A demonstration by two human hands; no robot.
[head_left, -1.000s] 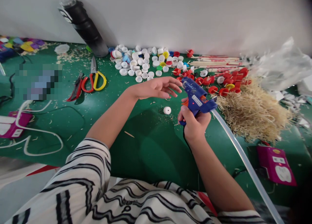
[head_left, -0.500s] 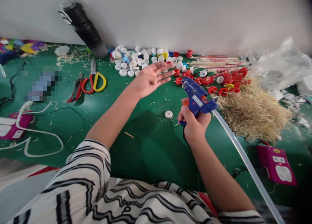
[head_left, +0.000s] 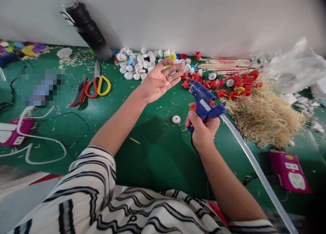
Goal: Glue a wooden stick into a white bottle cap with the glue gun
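My right hand [head_left: 203, 127] is wrapped around the handle of a blue hot glue gun [head_left: 201, 95], its nozzle pointing up and left. A long clear glue stick [head_left: 254, 166] runs out of the gun's back end. Palm turned up and fingers spread, my left hand [head_left: 161, 79] hovers to the left of the nozzle and holds nothing. Below it on the green table [head_left: 152, 152] lies a small white round piece [head_left: 176, 119] with a hole in its middle. White bottle caps [head_left: 139, 66] lie in a heap behind my left hand.
Red caps [head_left: 221, 93] on sticks lie behind the glue gun, with thin wooden sticks [head_left: 226, 65] beyond. Straw-like fibre [head_left: 267, 122] is piled to the right. Scissors [head_left: 98, 81], red-handled pliers [head_left: 80, 93] and a black bottle [head_left: 89, 30] are at left. Magenta power sockets [head_left: 289, 171] stand at the right.
My left hand has drawn up and back from the white piece and turned palm up. The piece has shifted slightly down and now lies flatter. My right hand keeps the glue gun nearly still.
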